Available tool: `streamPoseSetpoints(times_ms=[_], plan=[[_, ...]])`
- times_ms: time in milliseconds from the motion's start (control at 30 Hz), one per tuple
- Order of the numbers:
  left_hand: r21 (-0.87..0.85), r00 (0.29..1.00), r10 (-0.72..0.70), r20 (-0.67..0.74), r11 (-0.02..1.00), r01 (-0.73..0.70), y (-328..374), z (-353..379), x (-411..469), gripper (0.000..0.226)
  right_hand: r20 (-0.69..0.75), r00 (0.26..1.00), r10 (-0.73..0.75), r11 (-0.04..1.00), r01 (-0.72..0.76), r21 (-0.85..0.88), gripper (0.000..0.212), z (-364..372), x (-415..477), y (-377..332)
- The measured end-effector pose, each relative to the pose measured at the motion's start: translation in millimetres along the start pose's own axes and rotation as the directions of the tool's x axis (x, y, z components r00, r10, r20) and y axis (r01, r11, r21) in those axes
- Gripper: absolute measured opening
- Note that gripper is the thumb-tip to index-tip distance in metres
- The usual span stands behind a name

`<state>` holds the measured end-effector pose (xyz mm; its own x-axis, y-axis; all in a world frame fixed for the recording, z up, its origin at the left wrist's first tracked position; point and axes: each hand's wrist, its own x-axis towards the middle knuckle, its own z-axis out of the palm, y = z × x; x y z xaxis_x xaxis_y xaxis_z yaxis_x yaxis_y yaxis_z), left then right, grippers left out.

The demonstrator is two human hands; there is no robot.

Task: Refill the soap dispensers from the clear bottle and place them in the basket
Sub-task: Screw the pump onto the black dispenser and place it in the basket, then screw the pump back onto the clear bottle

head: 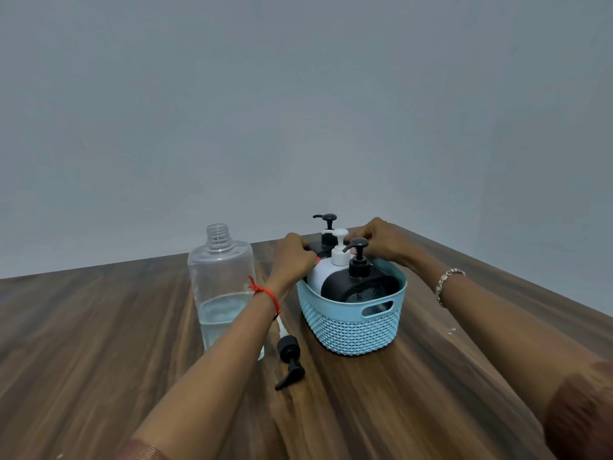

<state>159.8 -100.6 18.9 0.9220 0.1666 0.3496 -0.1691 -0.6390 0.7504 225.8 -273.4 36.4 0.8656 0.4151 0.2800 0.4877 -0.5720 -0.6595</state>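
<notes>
Brown wood covers the table (99, 360) from the front to the back. Closest of all, a loose black pump (290, 361) lies on its side on the wood. Just behind it and to the left stands the clear bottle (222, 287), open at the top, with a little clear liquid at the bottom. Right of the bottle sits the blue basket (351, 323). Inside it, at the front, stands the near black dispenser (360, 283), and the white dispenser (326, 273) stands just behind it. At the far end of the basket is the far black dispenser (326, 234). The left hand (293, 257), with a red thread (265, 293) on its wrist, grips that one from the left with bent fingers. The right hand (378, 242), with a bracelet (446, 283) on its wrist, grips it from the right. Whether it sits all the way down is hidden. Behind the table is a grey wall (298, 94).
</notes>
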Motion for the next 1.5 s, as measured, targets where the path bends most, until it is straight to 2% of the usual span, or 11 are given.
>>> streamPoseSetpoints(times_ms=[133, 233, 500, 600, 667, 733, 833, 1000, 1133, 1333, 1500], plan=[[0.080, 1.000, 0.011, 0.003, 0.997, -0.011, 1, 3, -1, 0.026, -0.002, 0.999, 0.036, 0.996, -0.036, -0.077, 0.038, 4, -4, 1], [0.146, 0.999, 0.032, 0.011, 0.989, -0.033, 1, 3, -2, 0.041, 0.025, 0.998, 0.060, 0.985, -0.055, -0.164, 0.022, 5, -7, -1], [0.190, 0.998, 0.065, 0.010, 0.980, -0.066, 8, -3, -13, 0.041, 0.049, 0.993, 0.105, 0.965, -0.089, -0.247, 0.030, -2, -5, -11], [0.124, 0.997, 0.072, -0.027, 0.990, -0.068, 18, -16, -19, 0.031, -0.110, 0.994, 0.017, 0.996, -0.026, -0.085, 0.039, -9, -9, -28], [0.120, 0.995, 0.093, -0.041, 0.989, -0.088, 27, -28, -24, 0.007, -0.282, 0.958, -0.059, 0.998, 0.058, -0.013, 0.044, -12, -13, -45], [0.139, 0.984, 0.160, -0.082, 0.979, -0.147, 35, -44, -28, 0.030, -0.416, 0.899, -0.137, 0.986, 0.165, 0.032, 0.042, -11, -19, -66], [0.148, 0.945, 0.274, -0.178, 0.957, -0.249, 51, -69, -44, 0.032, -0.443, 0.846, -0.295, 0.944, 0.330, 0.002, 0.041, -1, -32, -100], [0.192, 0.833, 0.412, -0.370, 0.911, -0.365, 52, -109, -77, 0.030, -0.346, 0.802, -0.487, 0.871, 0.477, -0.120, 0.042, 31, -54, -132], [0.145, 0.783, 0.379, -0.494, 0.923, -0.356, 28, -129, -110, 0.032, -0.243, 0.827, -0.506, 0.861, 0.471, -0.190, 0.043, 60, -75, -129], [0.008, 0.878, 0.118, -0.464, 0.992, -0.130, -27, -122, -140, 0.061, 0.286, 0.879, -0.382, 0.714, 0.477, -0.513, 0.049, 108, -107, -96], [-0.092, 0.945, -0.031, -0.326, 0.996, 0.000, -54, -108, -144, 0.081, 0.518, 0.812, -0.269, 0.602, 0.561, -0.568, 0.024, 130, -116, -77]])
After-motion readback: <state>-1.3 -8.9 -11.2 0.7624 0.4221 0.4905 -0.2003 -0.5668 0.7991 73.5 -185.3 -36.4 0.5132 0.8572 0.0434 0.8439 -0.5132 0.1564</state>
